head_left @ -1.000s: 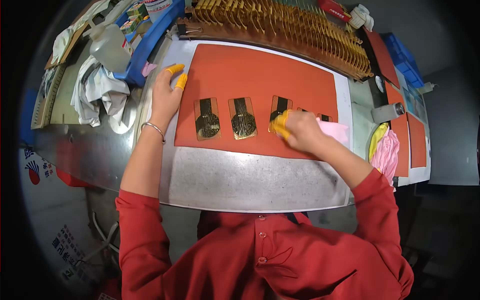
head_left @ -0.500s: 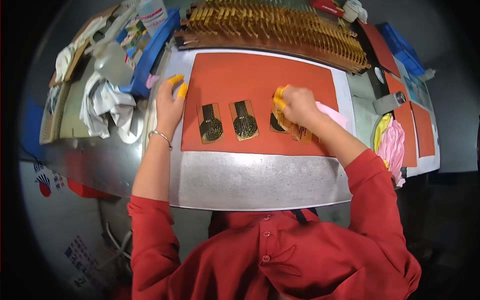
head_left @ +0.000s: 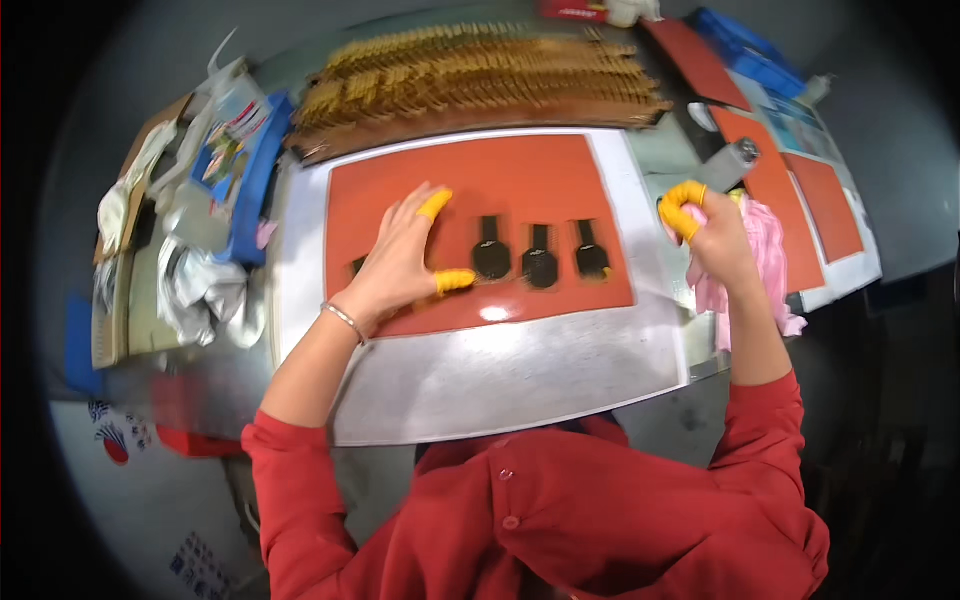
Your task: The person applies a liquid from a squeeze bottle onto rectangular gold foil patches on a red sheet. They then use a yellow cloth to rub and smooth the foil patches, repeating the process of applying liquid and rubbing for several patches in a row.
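Note:
My left hand (head_left: 400,262) is over the orange mat (head_left: 540,165), fingers spread, with yellow finger cots on thumb and forefinger. It partly covers a small dark plate at the mat's left side. Just right of its thumb lie a first black-patterned plate (head_left: 491,255), a middle plate (head_left: 540,262) and a right-hand plate (head_left: 586,254), all flat. Past the mat's right edge, my right hand (head_left: 712,235) is closed, its yellow-cotted fingers curled on a pink cloth (head_left: 700,292), which mostly hides behind the hand.
A long rack (head_left: 480,85) of upright gold pieces stands behind the mat. At left are a blue bin (head_left: 262,195) and crumpled white cloths (head_left: 195,295). A grey bottle (head_left: 728,165), more pink cloth (head_left: 768,245) and a blue tray (head_left: 750,55) are at right.
My right hand has left the plates and moved right with the pink cloth. My left hand has come in over the mat from its left edge. The view has shifted and blurred.

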